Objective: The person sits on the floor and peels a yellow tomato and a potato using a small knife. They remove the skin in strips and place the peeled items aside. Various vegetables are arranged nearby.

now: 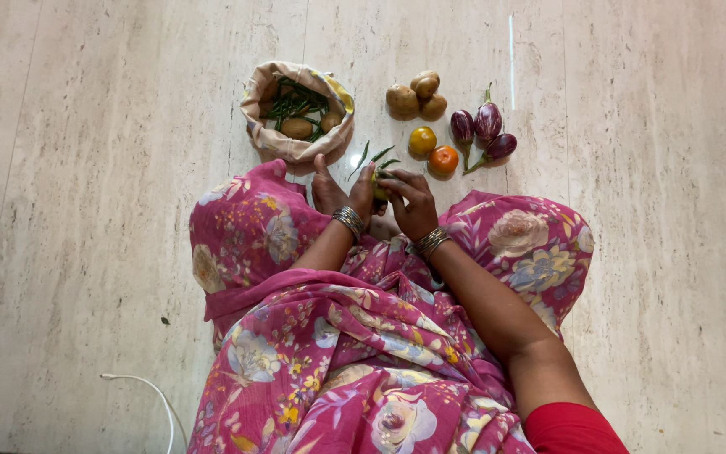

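I sit on a pale stone floor in a pink flowered wrap. My left hand [364, 190] and my right hand [410, 202] meet in front of my knees. Together they pinch a small yellow-green vegetable [380, 188], mostly hidden by the fingers. Both wrists wear metal bangles. A few green chillies [373, 157] lie on the floor just beyond the hands. My bare foot [326, 185] shows beside the left hand.
A cloth bag [264, 134] with green beans and potatoes stands at the far left. Three potatoes [417, 96], a yellow tomato [422, 139], an orange tomato [443, 160] and three small aubergines [486, 129] lie ahead. A white cable [146, 388] runs near left.
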